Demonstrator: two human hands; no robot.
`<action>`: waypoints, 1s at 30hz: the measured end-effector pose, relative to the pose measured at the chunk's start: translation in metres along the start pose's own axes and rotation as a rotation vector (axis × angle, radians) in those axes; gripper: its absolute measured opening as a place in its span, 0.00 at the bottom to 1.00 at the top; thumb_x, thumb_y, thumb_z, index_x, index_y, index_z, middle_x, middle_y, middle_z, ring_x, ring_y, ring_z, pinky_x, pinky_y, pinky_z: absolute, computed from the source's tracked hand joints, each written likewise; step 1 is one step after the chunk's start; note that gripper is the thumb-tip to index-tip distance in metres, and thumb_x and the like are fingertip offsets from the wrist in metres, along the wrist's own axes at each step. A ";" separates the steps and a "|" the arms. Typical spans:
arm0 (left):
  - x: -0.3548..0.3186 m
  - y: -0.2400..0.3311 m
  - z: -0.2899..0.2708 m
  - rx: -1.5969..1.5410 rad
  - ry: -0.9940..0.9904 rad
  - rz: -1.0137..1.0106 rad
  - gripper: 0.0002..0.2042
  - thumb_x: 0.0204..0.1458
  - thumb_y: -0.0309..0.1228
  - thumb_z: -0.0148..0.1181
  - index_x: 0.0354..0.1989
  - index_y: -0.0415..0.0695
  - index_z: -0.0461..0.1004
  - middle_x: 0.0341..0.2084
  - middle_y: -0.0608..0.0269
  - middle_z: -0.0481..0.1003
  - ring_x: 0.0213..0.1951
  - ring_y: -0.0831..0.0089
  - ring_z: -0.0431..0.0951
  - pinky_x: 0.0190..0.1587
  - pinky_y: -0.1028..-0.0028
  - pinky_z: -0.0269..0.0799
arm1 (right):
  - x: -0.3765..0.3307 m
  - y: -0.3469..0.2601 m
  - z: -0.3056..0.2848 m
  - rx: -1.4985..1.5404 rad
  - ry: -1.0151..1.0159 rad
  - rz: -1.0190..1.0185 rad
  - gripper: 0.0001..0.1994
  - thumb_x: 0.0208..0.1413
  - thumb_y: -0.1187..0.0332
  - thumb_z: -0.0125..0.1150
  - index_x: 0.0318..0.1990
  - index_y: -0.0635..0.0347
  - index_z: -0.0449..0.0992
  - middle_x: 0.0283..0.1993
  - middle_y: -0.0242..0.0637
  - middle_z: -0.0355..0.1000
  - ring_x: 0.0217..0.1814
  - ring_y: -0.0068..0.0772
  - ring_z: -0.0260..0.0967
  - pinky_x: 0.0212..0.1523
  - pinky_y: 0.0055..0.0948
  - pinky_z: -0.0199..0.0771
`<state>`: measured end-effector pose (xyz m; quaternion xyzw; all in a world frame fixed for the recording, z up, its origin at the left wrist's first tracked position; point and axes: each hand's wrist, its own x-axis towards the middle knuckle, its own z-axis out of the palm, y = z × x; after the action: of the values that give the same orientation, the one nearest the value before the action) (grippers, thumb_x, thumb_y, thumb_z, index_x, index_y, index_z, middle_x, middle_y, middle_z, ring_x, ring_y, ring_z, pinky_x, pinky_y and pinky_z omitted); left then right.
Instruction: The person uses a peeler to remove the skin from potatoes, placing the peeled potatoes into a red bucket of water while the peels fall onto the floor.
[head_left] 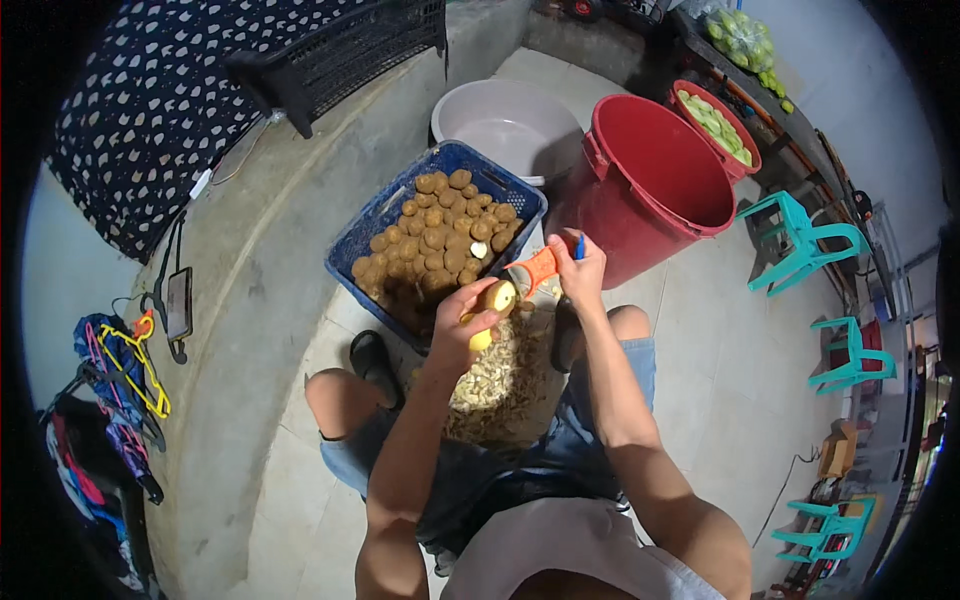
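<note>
Your left hand (462,325) has a closed grip around a small, half-peeled yellow-fleshed potato (494,300), held over your lap between your knees. Your right hand (578,268) is closed on an orange-handled peeler (536,270), blade end against the top of the potato. Progress, judging by the piles: a sizeable heap of pale peelings (495,385) sits on the floor between your feet, so a fair amount is done; the blue plastic crate (352,250) just ahead still holds a lot of brown unpeeled potatoes (435,240), with one or two pale ones among them, so most of the batch looks left. The current potato shows yellow flesh on the upper side; I can't tell the state of the side inside your palm. Room: the big red plastic bucket (650,180) is near your right hand, its rim just beyond the peeler, so outward strokes on that side are tight. The crate edge is close in front of the left hand. A grey round basin (505,122) sits behind the crate. The concrete ledge (270,250) bounds your left; the tiled floor (740,360) on the right offers more room, out to the teal plastic chairs (800,240).
</note>
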<state>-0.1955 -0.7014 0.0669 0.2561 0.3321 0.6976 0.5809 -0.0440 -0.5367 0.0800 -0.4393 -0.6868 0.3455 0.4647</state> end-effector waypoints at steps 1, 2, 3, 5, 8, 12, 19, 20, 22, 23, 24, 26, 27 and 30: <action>0.002 -0.001 -0.001 0.001 -0.001 0.002 0.25 0.48 0.24 0.62 0.57 0.34 0.66 0.43 0.59 0.74 0.38 0.76 0.74 0.34 0.77 0.72 | -0.001 -0.002 0.005 0.001 0.001 -0.002 0.11 0.54 0.64 0.66 0.33 0.65 0.77 0.22 0.33 0.71 0.25 0.18 0.64 0.29 0.24 0.67; 0.004 -0.002 -0.002 0.016 0.012 0.013 0.25 0.48 0.24 0.62 0.57 0.34 0.66 0.43 0.59 0.74 0.38 0.76 0.74 0.34 0.77 0.71 | -0.006 -0.003 0.013 0.125 0.021 -0.102 0.11 0.55 0.64 0.66 0.33 0.65 0.77 0.22 0.32 0.71 0.24 0.18 0.62 0.27 0.24 0.66; 0.006 -0.003 -0.003 0.030 0.025 0.024 0.25 0.48 0.24 0.61 0.57 0.34 0.66 0.43 0.59 0.74 0.38 0.76 0.74 0.34 0.77 0.71 | -0.010 -0.005 0.018 0.248 0.040 -0.203 0.12 0.55 0.63 0.65 0.33 0.65 0.77 0.21 0.31 0.70 0.23 0.17 0.61 0.26 0.24 0.65; 0.006 -0.005 0.002 0.049 0.032 0.007 0.25 0.48 0.25 0.61 0.57 0.34 0.66 0.43 0.59 0.74 0.38 0.76 0.74 0.33 0.77 0.71 | -0.011 0.000 0.011 0.102 -0.027 -0.262 0.11 0.55 0.64 0.65 0.33 0.65 0.77 0.21 0.30 0.70 0.23 0.17 0.61 0.26 0.24 0.64; 0.005 -0.003 0.002 0.010 0.017 -0.011 0.25 0.48 0.25 0.61 0.57 0.34 0.66 0.42 0.59 0.74 0.37 0.77 0.73 0.33 0.77 0.71 | 0.005 0.002 -0.002 0.008 -0.007 0.088 0.10 0.55 0.67 0.66 0.36 0.66 0.78 0.29 0.29 0.74 0.32 0.17 0.66 0.35 0.22 0.69; 0.005 0.001 0.002 0.067 0.016 0.027 0.26 0.46 0.24 0.62 0.56 0.33 0.67 0.38 0.60 0.75 0.32 0.77 0.73 0.32 0.77 0.71 | -0.010 -0.010 0.007 0.041 -0.100 -0.255 0.09 0.54 0.67 0.66 0.34 0.65 0.78 0.24 0.32 0.74 0.25 0.17 0.65 0.28 0.22 0.67; 0.003 0.007 0.007 0.128 0.045 0.026 0.24 0.44 0.20 0.62 0.54 0.34 0.69 0.36 0.63 0.75 0.30 0.79 0.73 0.31 0.78 0.70 | -0.006 -0.012 0.008 0.208 -0.061 -0.223 0.10 0.53 0.66 0.67 0.33 0.65 0.78 0.24 0.34 0.73 0.25 0.18 0.65 0.29 0.23 0.67; 0.003 0.008 0.011 0.171 0.027 0.046 0.24 0.44 0.21 0.62 0.54 0.34 0.69 0.36 0.63 0.75 0.30 0.79 0.73 0.31 0.78 0.70 | -0.007 -0.020 0.006 0.086 -0.088 -0.276 0.10 0.52 0.65 0.67 0.32 0.63 0.78 0.21 0.38 0.70 0.23 0.19 0.65 0.26 0.25 0.66; 0.003 0.006 0.007 0.153 -0.005 0.043 0.25 0.43 0.22 0.64 0.54 0.34 0.69 0.36 0.64 0.75 0.31 0.80 0.73 0.32 0.78 0.70 | -0.001 -0.009 0.002 -0.036 -0.071 -0.145 0.10 0.52 0.64 0.68 0.31 0.62 0.78 0.20 0.40 0.69 0.21 0.24 0.65 0.25 0.27 0.66; 0.004 0.007 0.006 0.156 -0.007 0.049 0.25 0.43 0.22 0.64 0.54 0.34 0.69 0.36 0.64 0.75 0.31 0.80 0.73 0.32 0.78 0.70 | 0.005 -0.005 -0.002 -0.154 -0.054 -0.027 0.11 0.51 0.63 0.68 0.30 0.62 0.78 0.19 0.42 0.68 0.19 0.29 0.66 0.25 0.29 0.66; 0.003 0.008 0.006 0.031 0.005 0.047 0.26 0.43 0.23 0.65 0.54 0.34 0.68 0.36 0.64 0.75 0.31 0.80 0.72 0.32 0.78 0.70 | 0.007 -0.001 -0.007 -0.325 -0.069 -0.043 0.13 0.50 0.59 0.69 0.29 0.60 0.78 0.19 0.45 0.70 0.20 0.44 0.68 0.24 0.33 0.68; 0.006 0.008 0.001 -0.029 0.060 0.085 0.29 0.40 0.25 0.70 0.54 0.32 0.69 0.36 0.63 0.76 0.33 0.80 0.72 0.33 0.78 0.70 | 0.000 -0.003 -0.007 -0.353 -0.175 -0.114 0.15 0.50 0.57 0.69 0.29 0.60 0.78 0.20 0.46 0.71 0.21 0.47 0.69 0.25 0.36 0.69; 0.007 0.009 -0.002 -0.028 0.058 0.086 0.29 0.40 0.25 0.70 0.54 0.32 0.69 0.36 0.63 0.76 0.33 0.80 0.72 0.33 0.78 0.70 | -0.006 -0.004 -0.006 -0.382 -0.284 -0.185 0.16 0.49 0.55 0.69 0.29 0.59 0.78 0.22 0.47 0.72 0.23 0.51 0.69 0.26 0.38 0.70; 0.012 0.006 -0.023 0.295 0.196 0.176 0.31 0.30 0.28 0.78 0.48 0.33 0.75 0.35 0.63 0.77 0.37 0.77 0.75 0.42 0.75 0.71 | -0.030 -0.017 0.006 -0.239 -0.527 -0.312 0.16 0.51 0.52 0.67 0.29 0.57 0.78 0.21 0.46 0.71 0.25 0.53 0.71 0.28 0.40 0.71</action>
<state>-0.2185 -0.6936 0.0561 0.2974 0.4617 0.7112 0.4388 -0.0489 -0.5715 0.0833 -0.2758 -0.8781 0.2887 0.2636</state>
